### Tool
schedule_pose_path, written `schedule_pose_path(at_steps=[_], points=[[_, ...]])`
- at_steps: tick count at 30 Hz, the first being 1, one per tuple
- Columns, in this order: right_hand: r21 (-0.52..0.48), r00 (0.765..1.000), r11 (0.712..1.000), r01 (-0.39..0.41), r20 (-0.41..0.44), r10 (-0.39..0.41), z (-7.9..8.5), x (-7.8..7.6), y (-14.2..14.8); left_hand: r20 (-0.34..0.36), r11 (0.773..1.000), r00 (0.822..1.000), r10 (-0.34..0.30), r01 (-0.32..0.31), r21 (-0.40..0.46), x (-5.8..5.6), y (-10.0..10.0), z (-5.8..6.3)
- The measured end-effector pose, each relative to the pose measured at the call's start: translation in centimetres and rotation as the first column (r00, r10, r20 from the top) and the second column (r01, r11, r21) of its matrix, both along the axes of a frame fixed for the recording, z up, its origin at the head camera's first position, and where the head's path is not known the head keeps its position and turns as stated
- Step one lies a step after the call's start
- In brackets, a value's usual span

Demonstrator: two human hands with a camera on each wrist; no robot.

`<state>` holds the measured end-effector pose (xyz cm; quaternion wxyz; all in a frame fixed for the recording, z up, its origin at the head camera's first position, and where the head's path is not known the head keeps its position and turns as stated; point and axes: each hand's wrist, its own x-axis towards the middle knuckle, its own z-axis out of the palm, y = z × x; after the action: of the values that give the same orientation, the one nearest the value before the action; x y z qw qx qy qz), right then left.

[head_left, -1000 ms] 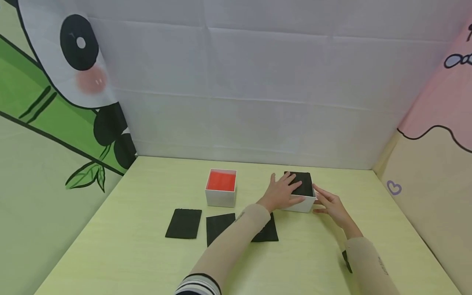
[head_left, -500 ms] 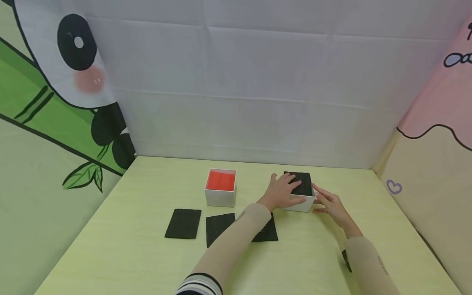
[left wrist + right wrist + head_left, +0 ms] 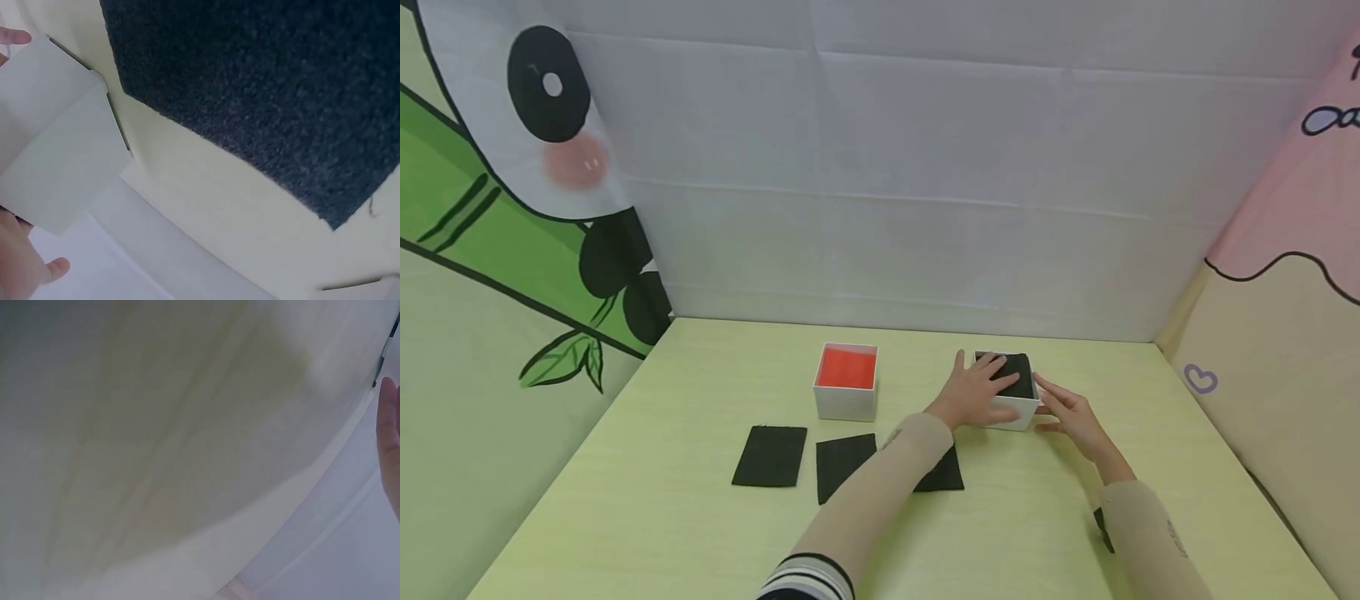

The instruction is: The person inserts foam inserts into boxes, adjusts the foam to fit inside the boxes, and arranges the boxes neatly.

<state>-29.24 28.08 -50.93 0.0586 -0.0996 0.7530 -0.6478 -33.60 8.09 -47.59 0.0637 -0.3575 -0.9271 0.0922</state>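
At the right of the table a white box (image 3: pixel 1011 414) stands with a black felt-like square (image 3: pixel 1024 382) inside its opening. My left hand (image 3: pixel 972 393) lies over this square, fingers spread and pressing on it, the palm at the box's left side. On the box's right wall the fingertips of my right hand (image 3: pixel 1072 418) touch, the fingers nearly straight. The left wrist view has the box (image 3: pixel 69 150) at its left edge, between both hands, and one large dark square (image 3: pixel 269 94) on the table. In the right wrist view only fingers (image 3: pixel 389 444) show at the edge.
A second white box (image 3: pixel 846 404) holding a red sheet (image 3: pixel 847 368) stands left of the first. Black squares lie in front: one at the left (image 3: pixel 770 457), another (image 3: pixel 842 463) and a third (image 3: pixel 943 471) partly under the left forearm. A black piece (image 3: pixel 1103 528) shows beside the right sleeve.
The black square under my left hand has sunk from the box's rim into it, and the white back rim now shows. My left hand has pressed slightly down; my right hand has stayed put.
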Motion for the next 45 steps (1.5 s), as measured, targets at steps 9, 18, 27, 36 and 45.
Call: schedule_pose_path(at_steps=[9, 18, 27, 36, 45], points=[[-0.018, 1.0, 1.0, -0.013, 0.014, 0.013, 0.1, 0.2, -0.3, 0.013, 0.995, 0.999, -0.046, 0.047, -0.089, 0.1, 0.6, 1.1], [-0.014, 1.0, 1.0, -0.007, 0.005, 0.008, 0.0, 0.1, -0.2, 0.054, 0.995, 0.998, -0.04, 0.045, -0.09, -0.1, 0.8, 1.1], [-0.007, 1.0, 1.0, 0.001, 0.015, -0.001, 0.1, 0.3, -0.2, 0.069, 0.991, 0.997, -0.025, 0.034, -0.127, 0.0, 1.1, 1.1], [-0.002, 1.0, 1.0, 0.01, 0.01, -0.01, 0.1, 0.5, -0.2, 0.095, 0.989, 0.995, -0.015, 0.029, -0.147, 0.1, 1.3, 1.4], [0.024, 1.0, 1.0, 0.01, 0.006, -0.01, 0.1, 0.5, -0.2, 0.106, 0.989, 0.993, -0.057, 0.071, -0.132, 0.2, 0.0, 2.1]])
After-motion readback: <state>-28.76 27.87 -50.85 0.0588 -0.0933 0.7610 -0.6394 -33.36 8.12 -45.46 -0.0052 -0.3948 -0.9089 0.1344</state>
